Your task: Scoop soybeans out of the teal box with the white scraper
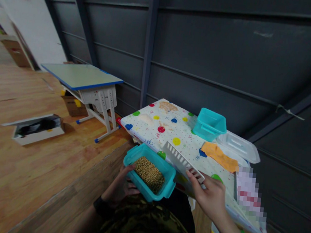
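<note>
My left hand (pixel 121 186) grips the near left side of a turquoise plastic container (pixel 169 183), thumb over its rim. Round tan beans (pixel 148 172), probably soybeans, cover the bottom of it. My right hand (pixel 210 193) pinches the near end of a white slotted plastic basket (pixel 172 153), tipped on its side over the table's front edge, just right of the container. A second turquoise container (pixel 210 124) stands at the far side of the table; its inside bottom is hidden. Beside that lies a clear plastic lid (pixel 239 146).
An orange cloth (pixel 219 156) lies on the table (pixel 166 141), which has a dotted cover. Light-coloured patches of loose material lie toward its far left. A dark panelled wall (pixel 219 56) rises behind. Left stand a desk (pixel 82 75) and, on the floor, an open white box (pixel 38 131).
</note>
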The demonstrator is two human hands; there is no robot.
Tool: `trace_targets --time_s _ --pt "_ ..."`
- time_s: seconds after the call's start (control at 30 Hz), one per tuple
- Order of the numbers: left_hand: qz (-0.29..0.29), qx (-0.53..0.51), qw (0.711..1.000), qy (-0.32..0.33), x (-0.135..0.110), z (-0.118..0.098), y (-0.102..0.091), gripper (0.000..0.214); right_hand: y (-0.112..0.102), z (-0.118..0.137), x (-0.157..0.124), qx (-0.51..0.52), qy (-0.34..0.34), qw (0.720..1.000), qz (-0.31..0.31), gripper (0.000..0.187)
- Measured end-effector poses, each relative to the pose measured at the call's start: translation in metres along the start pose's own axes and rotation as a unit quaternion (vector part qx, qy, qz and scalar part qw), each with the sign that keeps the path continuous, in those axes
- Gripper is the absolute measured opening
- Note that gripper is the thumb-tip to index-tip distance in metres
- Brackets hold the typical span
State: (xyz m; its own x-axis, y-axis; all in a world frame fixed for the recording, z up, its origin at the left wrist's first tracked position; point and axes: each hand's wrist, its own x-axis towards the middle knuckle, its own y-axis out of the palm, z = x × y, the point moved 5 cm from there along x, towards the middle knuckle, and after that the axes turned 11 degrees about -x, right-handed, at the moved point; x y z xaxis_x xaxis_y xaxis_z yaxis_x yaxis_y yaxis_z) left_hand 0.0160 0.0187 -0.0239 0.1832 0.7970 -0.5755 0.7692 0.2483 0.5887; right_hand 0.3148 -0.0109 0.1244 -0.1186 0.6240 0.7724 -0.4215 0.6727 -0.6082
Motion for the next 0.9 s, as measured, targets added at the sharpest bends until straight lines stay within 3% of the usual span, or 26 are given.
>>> trace_targets --time_s 0.17,0.3,0.4,0.53,0.67,0.9 --pt "-0.021 -0.012 1.0 0.003 0.0 0.0 -0.002 0.105 0.015 -0.005 0.009 -0.019 0.006 1.0 -0.009 0.035" --pt "0.0 -0.006 1.0 0.005 -0.001 -0.002 -0.001 0.115 0.032 -0.006 0.014 -0.014 -0.001 0.999 0.036 0.042" --pt "-0.005 -0.003 1.0 0.008 -0.002 -0.005 -0.002 0.115 0.028 -0.003 0.013 -0.017 0.001 1.0 0.02 0.044" --pt "0.001 0.002 1.0 0.023 -0.009 -0.009 0.001 0.094 0.021 -0.002 0.012 -0.046 0.017 0.999 -0.021 0.051" --pt "0.007 0.003 1.0 0.025 -0.016 -0.013 0.007 0.082 0.031 -0.003 0.02 -0.043 0.028 0.999 -0.013 0.055" --pt "-0.001 0.006 1.0 0.024 -0.018 -0.014 0.009 0.086 0.04 0.001 0.03 -0.002 0.06 0.998 0.019 0.062"
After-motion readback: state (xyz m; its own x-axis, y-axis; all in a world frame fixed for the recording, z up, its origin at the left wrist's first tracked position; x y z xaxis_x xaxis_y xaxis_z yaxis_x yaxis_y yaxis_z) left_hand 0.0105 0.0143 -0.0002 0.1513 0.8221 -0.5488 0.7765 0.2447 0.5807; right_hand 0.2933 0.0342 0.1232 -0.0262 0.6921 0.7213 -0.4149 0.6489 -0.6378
